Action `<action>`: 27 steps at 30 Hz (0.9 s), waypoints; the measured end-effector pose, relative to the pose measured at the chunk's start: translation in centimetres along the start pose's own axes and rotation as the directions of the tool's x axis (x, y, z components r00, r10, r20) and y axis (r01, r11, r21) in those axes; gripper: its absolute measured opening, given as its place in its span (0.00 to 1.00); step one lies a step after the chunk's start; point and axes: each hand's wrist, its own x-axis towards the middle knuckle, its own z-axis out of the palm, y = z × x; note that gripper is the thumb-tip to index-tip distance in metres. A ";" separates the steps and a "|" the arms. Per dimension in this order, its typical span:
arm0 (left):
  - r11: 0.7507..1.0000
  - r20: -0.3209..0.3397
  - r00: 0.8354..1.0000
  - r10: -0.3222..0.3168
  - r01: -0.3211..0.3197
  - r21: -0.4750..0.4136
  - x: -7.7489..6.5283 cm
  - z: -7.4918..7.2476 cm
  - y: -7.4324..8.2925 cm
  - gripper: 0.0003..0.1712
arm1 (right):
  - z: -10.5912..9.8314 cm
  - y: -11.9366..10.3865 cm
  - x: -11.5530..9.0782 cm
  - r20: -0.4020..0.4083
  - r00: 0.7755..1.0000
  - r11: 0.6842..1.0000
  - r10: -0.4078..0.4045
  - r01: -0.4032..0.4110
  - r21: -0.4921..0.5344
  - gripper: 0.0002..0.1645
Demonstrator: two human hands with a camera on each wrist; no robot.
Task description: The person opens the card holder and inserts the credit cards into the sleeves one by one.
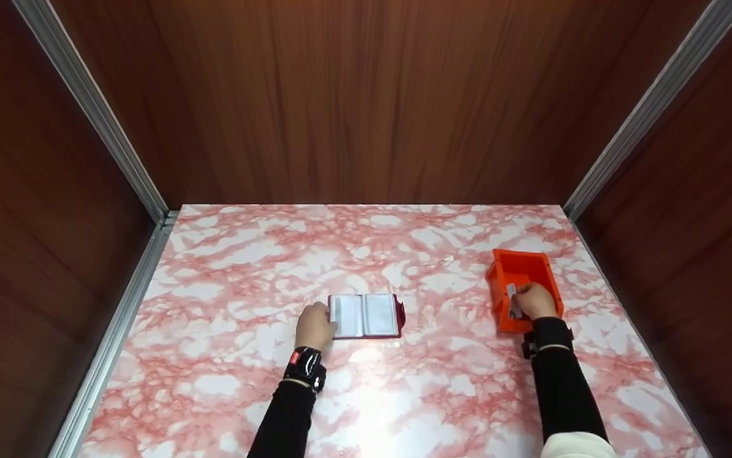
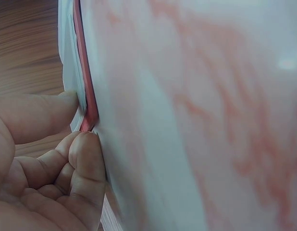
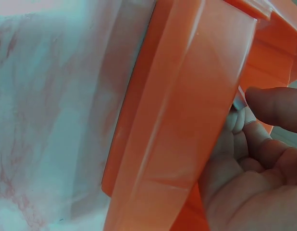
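A small card holder (image 1: 379, 314) with a dark red cover and clear sleeves lies spread flat on the table in the head view. My left hand (image 1: 315, 327) pinches its left edge; in the left wrist view the thumb lies on the sleeves and the curled fingers are at the red cover edge (image 2: 86, 72). My right hand (image 1: 536, 301) reaches into an orange bin (image 1: 521, 257) and pinches a small pale card (image 1: 514, 304). In the right wrist view only a sliver of the card (image 3: 239, 99) shows at the thumb tip, the rest hidden behind the bin wall.
The table (image 1: 245, 267) has a red and white marbled top. Brown wood-look panels (image 1: 366, 102) enclose it at the back and both sides, with grey metal rails (image 1: 105, 127) at the corners. A strap clasp (image 1: 400, 315) sticks out from the holder's right edge.
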 end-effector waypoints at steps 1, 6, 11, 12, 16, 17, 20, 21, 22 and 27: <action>1.000 0.001 1.000 -0.001 0.001 0.000 0.0 0.0 0.0 0.12 | 0.0 0.0 0.0 -0.002 1.000 1.000 -0.002 0.002 0.001 0.20; 1.000 -0.001 1.000 0.009 -0.009 0.007 0.0 0.0 0.0 0.12 | 0.0 0.0 0.0 -0.006 1.000 1.000 0.008 -0.008 -0.004 0.18; 1.000 -0.005 1.000 0.025 -0.025 0.018 0.1 0.1 -0.2 0.12 | 0.0 0.1 0.0 -0.033 0.998 0.999 0.044 -0.044 -0.007 0.17; 1.000 -0.004 1.000 0.025 -0.025 0.015 0.1 0.1 -0.2 0.12 | 0.0 0.1 0.0 -0.042 0.998 0.999 0.052 -0.052 0.002 0.17; 1.000 -0.002 1.000 0.019 -0.019 0.008 0.1 0.0 -0.2 0.12 | -0.1 0.1 -0.1 -0.085 0.995 0.998 0.055 -0.053 0.030 0.19; 1.000 -0.003 1.000 0.017 -0.017 0.007 0.1 0.0 -0.2 0.12 | -0.1 0.1 -0.1 -0.094 0.994 0.998 0.054 -0.050 0.038 0.20; 1.000 -0.004 1.000 0.016 -0.016 0.007 0.1 0.0 -0.2 0.12 | -0.2 0.1 -0.1 -0.119 0.992 0.998 0.043 -0.038 0.042 0.21; 1.000 -0.004 1.000 0.017 -0.017 0.008 0.1 0.0 -0.2 0.12 | -0.3 0.0 -0.2 -0.127 0.991 0.999 0.038 -0.033 0.040 0.22; 1.000 -0.005 1.000 0.018 -0.018 0.009 0.1 0.0 -0.2 0.12 | -0.3 0.0 -0.2 -0.135 0.990 0.999 0.038 -0.033 0.042 0.21; 1.000 -0.001 1.000 0.027 -0.027 0.010 0.2 0.1 -0.3 0.12 | -0.5 0.1 -0.2 -0.176 0.984 0.998 0.035 -0.026 0.055 0.20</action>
